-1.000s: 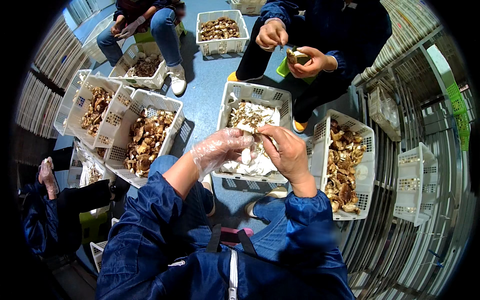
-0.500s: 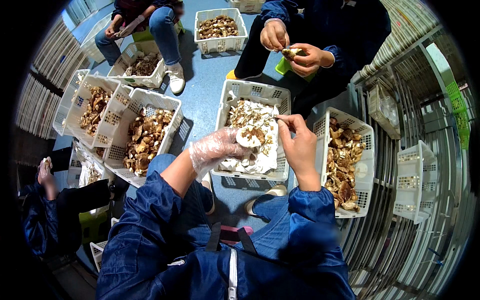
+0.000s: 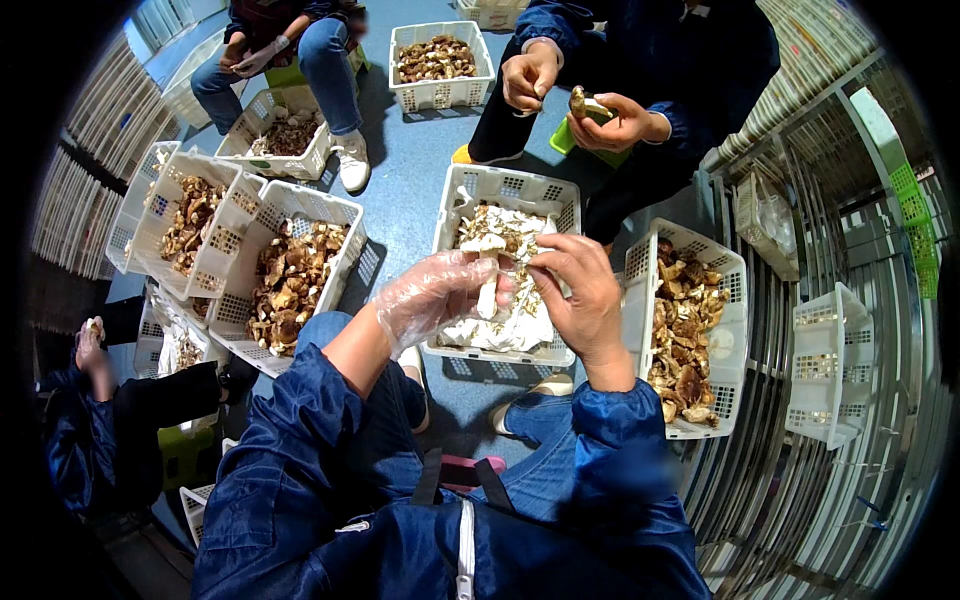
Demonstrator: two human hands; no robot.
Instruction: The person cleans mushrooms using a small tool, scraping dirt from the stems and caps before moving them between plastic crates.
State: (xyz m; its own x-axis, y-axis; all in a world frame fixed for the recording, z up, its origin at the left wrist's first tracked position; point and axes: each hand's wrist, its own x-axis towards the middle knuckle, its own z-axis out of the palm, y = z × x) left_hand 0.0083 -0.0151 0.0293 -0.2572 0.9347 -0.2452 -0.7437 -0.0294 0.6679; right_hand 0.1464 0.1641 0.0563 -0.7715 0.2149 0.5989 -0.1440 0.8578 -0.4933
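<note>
At left, a white perforated plastic basket (image 3: pixel 322 201) holds brown mushrooms (image 3: pixel 288 285). The left hand (image 3: pixel 425 300), in a clear plastic glove, grips a pale, thick-stemmed mushroom (image 3: pixel 488 298) above a white plastic crate (image 3: pixel 510 183) of scraps (image 3: pixel 520 325). Beside it, the bare right hand (image 3: pixel 583 305) curls its fingers, whether around anything cannot be told.

Mushroom (image 3: pixel 487 297), pale, thick-stemmed, cap seemingly edge-on, in left hand (image 3: pixel 428 297)

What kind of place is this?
Likely an indoor mushroom-handling workroom, though I can't tell if it's a farm or a packer. White crates hold heaped mushrooms, co-workers sit among them, and what look like racks line both sides.
</note>
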